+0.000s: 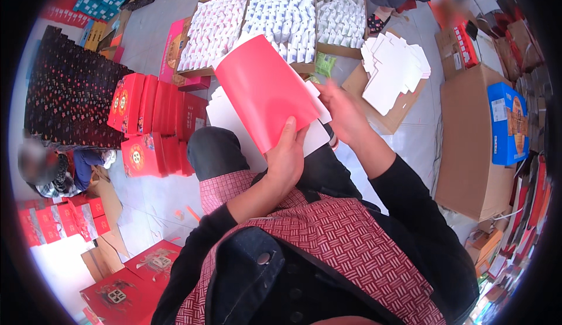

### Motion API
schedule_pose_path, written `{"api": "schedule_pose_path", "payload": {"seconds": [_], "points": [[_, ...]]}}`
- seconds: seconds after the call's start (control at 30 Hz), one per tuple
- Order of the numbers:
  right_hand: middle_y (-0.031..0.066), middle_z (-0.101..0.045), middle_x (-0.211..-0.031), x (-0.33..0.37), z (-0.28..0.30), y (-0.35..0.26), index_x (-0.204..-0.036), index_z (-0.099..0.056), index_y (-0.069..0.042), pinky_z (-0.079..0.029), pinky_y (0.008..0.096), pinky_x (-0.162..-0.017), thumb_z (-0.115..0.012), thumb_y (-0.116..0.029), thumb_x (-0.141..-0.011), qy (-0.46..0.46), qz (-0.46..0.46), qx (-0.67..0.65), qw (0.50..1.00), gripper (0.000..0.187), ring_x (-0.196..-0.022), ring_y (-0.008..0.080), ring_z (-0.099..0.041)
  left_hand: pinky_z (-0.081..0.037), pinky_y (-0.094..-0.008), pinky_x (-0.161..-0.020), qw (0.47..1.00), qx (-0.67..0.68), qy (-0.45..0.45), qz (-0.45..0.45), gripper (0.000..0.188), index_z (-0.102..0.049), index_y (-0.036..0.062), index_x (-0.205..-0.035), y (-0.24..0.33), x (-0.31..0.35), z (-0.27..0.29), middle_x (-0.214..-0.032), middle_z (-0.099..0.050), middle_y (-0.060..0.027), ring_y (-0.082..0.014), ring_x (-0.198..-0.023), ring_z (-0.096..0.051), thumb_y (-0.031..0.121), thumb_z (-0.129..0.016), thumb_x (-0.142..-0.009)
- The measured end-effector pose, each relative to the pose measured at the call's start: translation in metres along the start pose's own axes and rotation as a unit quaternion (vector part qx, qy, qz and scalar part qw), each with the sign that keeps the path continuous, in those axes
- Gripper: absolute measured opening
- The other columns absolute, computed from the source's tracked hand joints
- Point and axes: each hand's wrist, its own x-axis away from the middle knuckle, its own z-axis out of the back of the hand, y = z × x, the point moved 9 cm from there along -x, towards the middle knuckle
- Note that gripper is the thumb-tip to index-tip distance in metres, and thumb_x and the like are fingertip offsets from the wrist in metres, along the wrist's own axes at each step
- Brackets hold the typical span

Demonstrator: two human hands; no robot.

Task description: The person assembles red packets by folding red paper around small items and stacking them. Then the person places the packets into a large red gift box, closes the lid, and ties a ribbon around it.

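Note:
A glossy red cardboard sheet, slightly curved and with white tabs along its right side, is tilted above my lap. My left hand grips its lower edge, thumb on the red face and fingers behind. At its right edge is my right hand, fingers bent by a white tab; motion smears the fingertips, so contact is unclear. Under the sheet, white cardboard pieces lie across my knees, partly hidden by it.
Ahead stand open cartons of small white packets, with a green packet beside them. White cut cardboard is piled at right, near a large brown carton. Red boxes are stacked at left. Other people sit far left and far right.

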Motion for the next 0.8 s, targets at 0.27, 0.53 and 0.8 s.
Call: {"api": "schedule_pose_path", "payload": {"seconds": [0.27,0.53,0.8], "points": [[0.0083,-0.062,-0.105,-0.007,-0.010,0.007,-0.115,-0.057,0.005,-0.043,0.0249,-0.084,-0.055,-0.021,-0.091,0.026,0.037,0.063,0.997,0.035,-0.092,0.0104,-0.056,-0.034,-0.0421,-0.105,1.000,0.012,-0.027,0.006,0.034,-0.042,0.0058,-0.123,-0.004,-0.003,0.002,-0.122,-0.051,-0.0081,-0.0229,-0.115,-0.048,0.015,-0.052,-0.092],[0.0080,-0.062,-0.105,-0.007,-0.008,0.005,-0.115,-0.057,0.004,-0.043,0.0242,-0.085,-0.050,-0.017,-0.093,0.064,0.073,0.111,0.989,0.031,-0.094,0.0098,-0.055,-0.033,-0.0420,-0.106,0.996,0.034,-0.074,0.039,0.037,-0.042,0.0010,-0.121,-0.008,-0.004,-0.002,-0.121,-0.052,-0.0126,-0.0242,-0.115,-0.049,0.019,-0.053,-0.091],[0.0105,-0.062,-0.106,-0.004,-0.014,0.006,-0.116,-0.055,0.008,-0.044,0.0247,-0.082,-0.049,-0.017,-0.093,0.073,0.065,0.088,0.991,0.034,-0.094,0.0119,-0.056,-0.037,-0.0418,-0.103,0.995,0.055,-0.073,0.034,0.032,-0.043,0.0041,-0.122,-0.007,-0.005,-0.001,-0.120,-0.053,-0.0097,-0.0222,-0.112,-0.052,0.016,-0.051,-0.093]]}}
